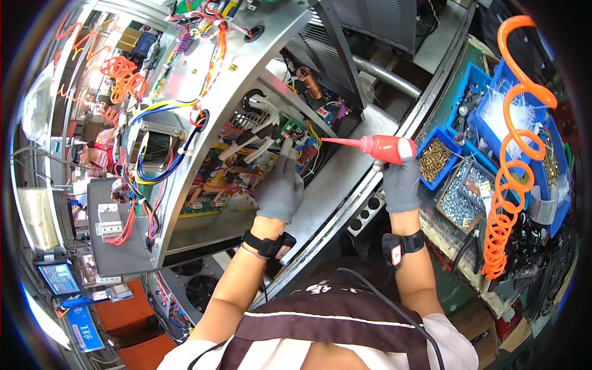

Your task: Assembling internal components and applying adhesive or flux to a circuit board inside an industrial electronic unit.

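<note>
My right hand [401, 184], in a grey glove, is closed around a red squeeze bottle [383, 148] with a long thin nozzle. The bottle lies nearly level, its nozzle pointing left toward the wiring inside an open metal cabinet [209, 142]. My left hand [280, 191], also gloved in grey, reaches into that cabinet. Its index finger stretches up beside a green circuit board [293, 128] and thick white-sleeved cables [259, 150]; the other fingers are partly curled and nothing shows in them. The nozzle tip hovers right of the board; whether it touches any wire is unclear.
At right, a bench holds blue bins, one with brass-coloured screws [435, 158], a tray of silver hardware [464, 196], and white cable ties [507, 114]. A coiled orange air hose [509, 172] hangs over them. Metal rails [345, 223] run between cabinet and bench.
</note>
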Motion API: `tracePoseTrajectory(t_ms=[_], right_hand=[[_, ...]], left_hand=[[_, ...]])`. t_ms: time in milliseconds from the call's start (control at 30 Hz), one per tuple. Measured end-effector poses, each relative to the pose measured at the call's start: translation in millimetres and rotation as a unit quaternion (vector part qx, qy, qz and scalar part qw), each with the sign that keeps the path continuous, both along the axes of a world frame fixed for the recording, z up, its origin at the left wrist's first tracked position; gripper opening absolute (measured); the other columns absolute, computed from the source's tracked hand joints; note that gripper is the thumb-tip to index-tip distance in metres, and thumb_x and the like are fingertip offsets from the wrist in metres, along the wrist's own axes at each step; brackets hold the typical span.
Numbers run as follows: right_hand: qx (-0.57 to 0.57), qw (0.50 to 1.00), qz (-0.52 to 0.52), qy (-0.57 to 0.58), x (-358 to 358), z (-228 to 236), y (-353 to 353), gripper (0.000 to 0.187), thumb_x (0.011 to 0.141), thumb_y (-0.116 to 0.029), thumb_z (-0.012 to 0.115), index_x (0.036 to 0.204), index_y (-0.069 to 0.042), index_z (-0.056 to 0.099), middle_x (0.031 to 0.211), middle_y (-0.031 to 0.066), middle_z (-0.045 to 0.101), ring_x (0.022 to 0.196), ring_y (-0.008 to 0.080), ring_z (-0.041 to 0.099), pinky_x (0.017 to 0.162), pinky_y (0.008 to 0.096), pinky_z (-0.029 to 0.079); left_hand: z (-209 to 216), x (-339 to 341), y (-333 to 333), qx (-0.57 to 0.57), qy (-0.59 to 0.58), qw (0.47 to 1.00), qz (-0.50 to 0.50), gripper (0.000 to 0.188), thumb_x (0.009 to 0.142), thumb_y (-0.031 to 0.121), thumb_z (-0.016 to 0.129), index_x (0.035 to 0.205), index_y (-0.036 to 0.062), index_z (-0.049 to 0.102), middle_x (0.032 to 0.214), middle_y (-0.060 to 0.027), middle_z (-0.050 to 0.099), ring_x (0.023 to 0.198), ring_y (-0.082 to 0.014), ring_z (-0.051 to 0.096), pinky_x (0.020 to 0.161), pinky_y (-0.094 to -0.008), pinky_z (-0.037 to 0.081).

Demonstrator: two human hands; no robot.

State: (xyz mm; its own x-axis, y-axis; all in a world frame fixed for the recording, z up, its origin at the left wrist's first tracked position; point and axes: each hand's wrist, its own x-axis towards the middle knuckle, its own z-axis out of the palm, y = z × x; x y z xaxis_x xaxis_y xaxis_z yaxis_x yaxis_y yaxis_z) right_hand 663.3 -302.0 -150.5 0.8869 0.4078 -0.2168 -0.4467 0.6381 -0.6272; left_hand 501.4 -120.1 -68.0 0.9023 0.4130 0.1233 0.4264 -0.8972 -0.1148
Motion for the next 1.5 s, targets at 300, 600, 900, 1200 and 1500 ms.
tracePoseTrajectory(t_ms=[300,600,900,1200,1500], right_hand=[[-0.092,0.993,-0.068,0.029,-37,-25,-3,0.036,0.093,-0.034,0.067,0.104,-0.001,0.056,0.084,0.0102,0.066,0.062,0.0168,0.064,0.056,0.0287,0.053],[-0.145,0.98,-0.079,-0.106,-42,-12,33,0.036,0.087,-0.018,0.077,0.11,-0.001,0.054,0.09,0.0075,0.064,0.067,0.0138,0.062,0.058,0.0276,0.052],[-0.351,0.903,0.005,-0.245,14,-6,87,0.057,0.076,-0.05,0.079,0.105,-0.003,0.065,0.087,0.0137,0.071,0.076,0.0254,0.071,0.073,0.0351,0.057],[-0.39,0.857,-0.019,-0.336,11,-4,97,0.055,0.077,-0.053,0.078,0.103,-0.008,0.064,0.088,0.0143,0.071,0.083,0.0314,0.07,0.077,0.0403,0.056],[-0.349,0.875,-0.111,-0.317,-20,-3,86,0.047,0.078,-0.041,0.083,0.105,-0.008,0.062,0.086,0.0144,0.071,0.081,0.0307,0.071,0.073,0.0388,0.056]], left_hand=[[80,-30,-24,-0.209,-0.126,0.968,-0.063,0.03,0.091,0.023,0.061,0.114,0.0042,0.068,0.112,-0.019,0.07,0.091,-0.0358,0.07,0.081,-0.0391,0.056],[243,-193,36,0.503,-0.301,0.806,0.085,0.046,0.095,0.024,0.061,0.133,-0.0023,0.056,0.135,-0.0198,0.058,0.127,-0.0328,0.054,0.105,-0.046,0.044],[254,-233,98,0.301,-0.372,0.877,0.032,0.044,0.101,0.019,0.057,0.136,-0.0078,0.049,0.134,-0.022,0.058,0.123,-0.0302,0.059,0.106,-0.0386,0.048],[249,-233,101,0.231,-0.454,0.861,0.002,0.031,0.1,0.005,0.053,0.125,-0.0118,0.055,0.118,-0.0225,0.066,0.103,-0.0284,0.068,0.092,-0.0354,0.058],[248,-237,105,0.208,-0.481,0.852,0.026,0.029,0.1,0.001,0.05,0.125,-0.012,0.056,0.118,-0.0217,0.066,0.105,-0.0268,0.067,0.094,-0.035,0.058]])
